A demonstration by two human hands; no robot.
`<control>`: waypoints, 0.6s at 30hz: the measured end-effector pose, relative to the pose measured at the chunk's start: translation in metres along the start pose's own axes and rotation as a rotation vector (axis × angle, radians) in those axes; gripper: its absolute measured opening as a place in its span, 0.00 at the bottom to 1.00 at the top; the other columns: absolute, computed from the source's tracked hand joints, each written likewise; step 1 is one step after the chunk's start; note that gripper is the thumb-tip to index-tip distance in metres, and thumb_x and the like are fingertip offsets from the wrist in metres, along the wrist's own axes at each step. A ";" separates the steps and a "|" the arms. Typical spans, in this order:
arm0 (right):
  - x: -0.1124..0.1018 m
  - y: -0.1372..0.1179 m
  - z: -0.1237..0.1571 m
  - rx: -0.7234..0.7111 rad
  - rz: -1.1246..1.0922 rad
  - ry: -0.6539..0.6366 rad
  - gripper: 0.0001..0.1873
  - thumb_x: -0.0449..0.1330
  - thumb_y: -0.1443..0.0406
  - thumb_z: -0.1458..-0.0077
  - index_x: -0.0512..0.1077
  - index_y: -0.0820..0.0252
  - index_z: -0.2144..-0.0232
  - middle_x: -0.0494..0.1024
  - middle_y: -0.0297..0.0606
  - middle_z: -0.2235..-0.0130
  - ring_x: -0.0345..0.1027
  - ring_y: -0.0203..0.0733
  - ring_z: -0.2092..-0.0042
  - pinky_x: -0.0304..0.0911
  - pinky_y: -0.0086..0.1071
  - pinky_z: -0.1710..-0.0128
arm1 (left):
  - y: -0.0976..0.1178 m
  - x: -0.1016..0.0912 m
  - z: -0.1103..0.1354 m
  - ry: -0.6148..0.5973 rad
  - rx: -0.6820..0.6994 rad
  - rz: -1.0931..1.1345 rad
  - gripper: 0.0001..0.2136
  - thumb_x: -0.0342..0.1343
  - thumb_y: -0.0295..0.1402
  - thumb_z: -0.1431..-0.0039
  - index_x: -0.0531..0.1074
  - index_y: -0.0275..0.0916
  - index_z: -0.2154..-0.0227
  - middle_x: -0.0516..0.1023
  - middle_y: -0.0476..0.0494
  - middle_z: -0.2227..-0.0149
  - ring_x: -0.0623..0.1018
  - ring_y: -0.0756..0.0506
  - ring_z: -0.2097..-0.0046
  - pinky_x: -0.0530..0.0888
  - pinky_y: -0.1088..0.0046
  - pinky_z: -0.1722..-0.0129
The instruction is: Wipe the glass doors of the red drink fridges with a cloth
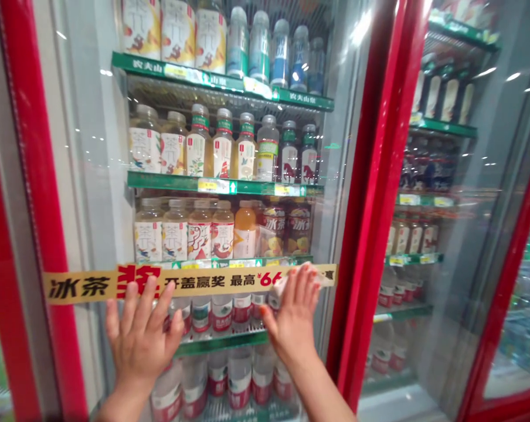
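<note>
White cloth (279, 283) lies under the extended fingers of a person's right hand (296, 325), flat over the right part of a yellow strip (241, 280) across a glass cooler door (91, 176). The left hand (144, 343), open with fingers spread, is at the strip's left part, before shelved bottles (222, 155).

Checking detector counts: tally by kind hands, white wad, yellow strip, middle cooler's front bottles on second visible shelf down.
Bare left hand, bare right hand: 2
White cloth or tissue: 1
Long yellow printed strip: 1
White-labelled wide plastic bottles: 2
Green-necked amber bottles: 3
Yellow-green-labelled bottle: 1
Dark horse-labelled bottles: 2
Total: 12
</note>
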State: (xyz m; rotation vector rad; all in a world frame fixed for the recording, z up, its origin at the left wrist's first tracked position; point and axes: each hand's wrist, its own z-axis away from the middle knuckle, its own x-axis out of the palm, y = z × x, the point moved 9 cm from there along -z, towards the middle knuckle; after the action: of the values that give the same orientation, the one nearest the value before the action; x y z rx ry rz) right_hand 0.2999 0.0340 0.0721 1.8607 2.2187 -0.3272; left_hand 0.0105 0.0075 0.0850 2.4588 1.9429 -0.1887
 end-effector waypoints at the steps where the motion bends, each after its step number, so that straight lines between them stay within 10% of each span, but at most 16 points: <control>1: 0.003 -0.028 0.009 -0.128 0.010 -0.008 0.56 0.55 0.40 0.32 0.42 0.69 0.20 0.40 0.57 0.18 0.23 0.65 0.17 0.35 0.65 0.20 | -0.002 0.001 0.001 -0.004 -0.015 -0.001 0.41 0.62 0.32 0.33 0.52 0.57 0.22 0.50 0.52 0.19 0.52 0.36 0.19 0.47 0.43 0.17; 5: 0.008 -0.081 0.091 -0.470 0.010 0.035 0.53 0.48 0.31 0.39 0.52 0.47 0.21 0.49 0.23 0.19 0.30 0.45 0.17 0.32 0.37 0.18 | -0.003 0.001 0.004 -0.008 -0.042 -0.003 0.41 0.62 0.32 0.34 0.52 0.58 0.22 0.51 0.52 0.19 0.53 0.35 0.19 0.48 0.41 0.17; 8: 0.006 -0.036 0.104 -0.321 0.021 0.086 0.57 0.54 0.40 0.37 0.42 0.66 0.19 0.38 0.42 0.18 0.26 0.54 0.17 0.28 0.48 0.17 | 0.001 0.002 0.004 -0.011 -0.005 -0.013 0.41 0.61 0.32 0.33 0.51 0.55 0.22 0.49 0.52 0.19 0.51 0.37 0.18 0.46 0.44 0.17; 13: 0.004 0.030 0.027 0.237 -0.003 0.039 0.50 0.45 0.48 0.26 0.29 0.73 0.21 0.27 0.63 0.19 0.20 0.68 0.18 0.45 0.78 0.27 | -0.001 0.003 0.004 0.006 0.005 -0.042 0.41 0.62 0.30 0.34 0.52 0.52 0.22 0.49 0.51 0.18 0.49 0.39 0.18 0.44 0.48 0.16; 18: 0.011 -0.055 0.052 -0.301 0.016 -0.010 0.57 0.50 0.33 0.34 0.40 0.60 0.19 0.35 0.41 0.17 0.24 0.57 0.17 0.27 0.50 0.18 | -0.007 0.004 0.016 -0.024 -0.042 -0.003 0.40 0.61 0.33 0.34 0.53 0.55 0.22 0.50 0.51 0.18 0.53 0.33 0.19 0.47 0.42 0.18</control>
State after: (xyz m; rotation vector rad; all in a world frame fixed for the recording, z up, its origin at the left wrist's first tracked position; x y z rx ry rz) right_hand 0.2452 0.0183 0.0203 1.7097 2.1082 0.0029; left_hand 0.0029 0.0116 0.0695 2.4163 1.9214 -0.1756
